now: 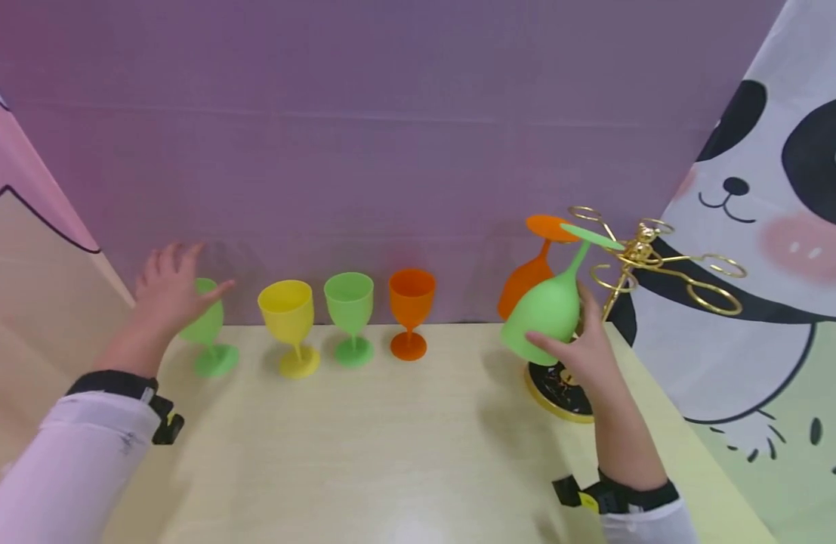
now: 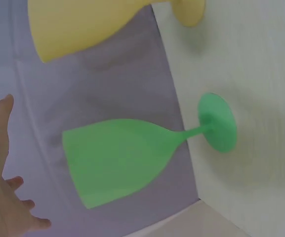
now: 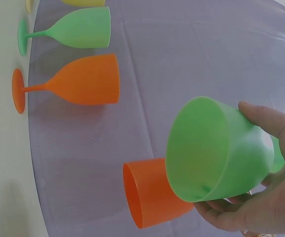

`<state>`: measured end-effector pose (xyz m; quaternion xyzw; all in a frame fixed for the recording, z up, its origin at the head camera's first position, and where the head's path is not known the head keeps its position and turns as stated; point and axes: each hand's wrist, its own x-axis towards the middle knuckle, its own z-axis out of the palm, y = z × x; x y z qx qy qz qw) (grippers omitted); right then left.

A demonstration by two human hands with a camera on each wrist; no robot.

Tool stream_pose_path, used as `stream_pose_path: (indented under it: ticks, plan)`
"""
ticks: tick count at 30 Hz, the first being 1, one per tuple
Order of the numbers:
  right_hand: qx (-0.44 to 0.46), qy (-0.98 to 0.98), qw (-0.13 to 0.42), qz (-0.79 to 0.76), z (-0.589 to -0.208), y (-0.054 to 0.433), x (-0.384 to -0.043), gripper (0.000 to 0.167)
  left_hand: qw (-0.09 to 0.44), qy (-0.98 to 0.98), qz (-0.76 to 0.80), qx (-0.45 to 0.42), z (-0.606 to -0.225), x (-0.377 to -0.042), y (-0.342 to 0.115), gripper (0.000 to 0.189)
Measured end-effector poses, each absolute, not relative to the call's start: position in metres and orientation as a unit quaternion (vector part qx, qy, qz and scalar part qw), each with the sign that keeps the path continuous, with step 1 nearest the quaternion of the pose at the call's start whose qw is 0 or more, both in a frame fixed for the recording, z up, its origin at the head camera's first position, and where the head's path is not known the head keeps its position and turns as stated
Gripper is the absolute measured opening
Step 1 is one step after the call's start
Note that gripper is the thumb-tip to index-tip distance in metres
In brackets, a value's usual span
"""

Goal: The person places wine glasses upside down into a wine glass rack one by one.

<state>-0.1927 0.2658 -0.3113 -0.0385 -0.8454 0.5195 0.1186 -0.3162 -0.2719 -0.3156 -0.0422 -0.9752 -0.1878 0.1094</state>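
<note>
My right hand (image 1: 587,344) grips a green goblet (image 1: 545,310) by its bowl, tilted with the mouth down and the foot up. Beside it is a gold rack (image 1: 642,253) with ring-shaped arms, and an orange goblet (image 1: 522,283) hangs there upside down, partly behind the green one. In the right wrist view, fingers and thumb lie around the held green bowl (image 3: 216,148). My left hand (image 1: 169,291) has its fingers spread over another green goblet (image 1: 216,361), which stands upright at the left. The left wrist view shows a gap between that hand (image 2: 9,187) and the goblet's bowl (image 2: 122,160).
Upright in a row stand a yellow goblet (image 1: 286,310), a green goblet (image 1: 350,302) and an orange goblet (image 1: 412,295). The rack's round black base (image 1: 560,393) sits near the right edge of the pale table (image 1: 363,453). Behind is a purple cloth (image 1: 390,174).
</note>
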Motion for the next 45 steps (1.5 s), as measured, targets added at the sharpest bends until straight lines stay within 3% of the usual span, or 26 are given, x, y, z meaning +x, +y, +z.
stream_pose_path:
  ticks: [17, 45]
  plan:
    - [-0.069, -0.818, 0.123, 0.557, -0.321, 0.267, -0.186, 0.111, 0.061, -0.986, -0.145, -0.056, -0.339, -0.322, -0.278, 0.103]
    - [-0.11, -0.793, 0.141, 0.582, -0.326, 0.267, -0.182, 0.111, 0.04, -0.994, -0.069, -0.076, -0.354, -0.334, -0.278, 0.085]
